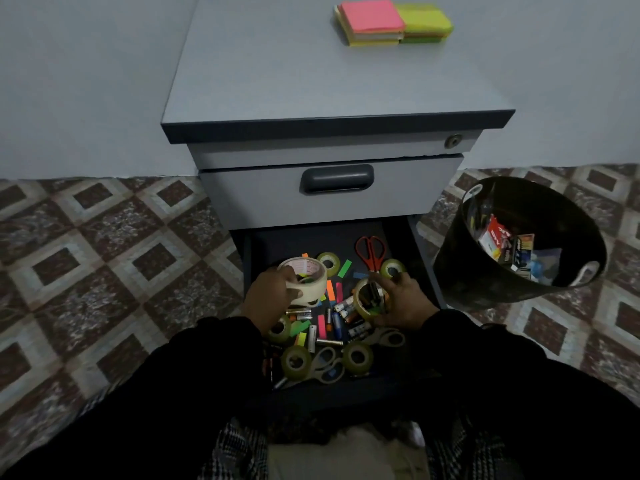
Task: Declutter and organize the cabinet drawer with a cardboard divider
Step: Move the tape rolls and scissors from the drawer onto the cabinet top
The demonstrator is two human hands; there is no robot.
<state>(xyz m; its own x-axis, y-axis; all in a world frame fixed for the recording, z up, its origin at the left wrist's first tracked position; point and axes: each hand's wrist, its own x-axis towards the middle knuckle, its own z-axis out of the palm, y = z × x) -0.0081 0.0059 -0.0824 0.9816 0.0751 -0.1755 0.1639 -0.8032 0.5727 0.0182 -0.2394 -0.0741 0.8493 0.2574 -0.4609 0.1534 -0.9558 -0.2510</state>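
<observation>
left hand [268,294] fingers grip one white tape roll [306,284]; right hand [403,301] fingers grip one clear roll [367,301].

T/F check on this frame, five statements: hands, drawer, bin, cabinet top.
1. The left hand grips a large whitish tape roll. True.
2. The right hand is empty and rests on the floor. False: it grips a clear tape roll inside the open drawer.
3. The red-handled scissors lie in the bin. False: they lie at the back of the drawer.
4. Sticky-note pads sit on the cabinet top. True.
5. The black bin stands left of the cabinet, with nothing in it. False: it stands on the right and holds packaging scraps.
</observation>
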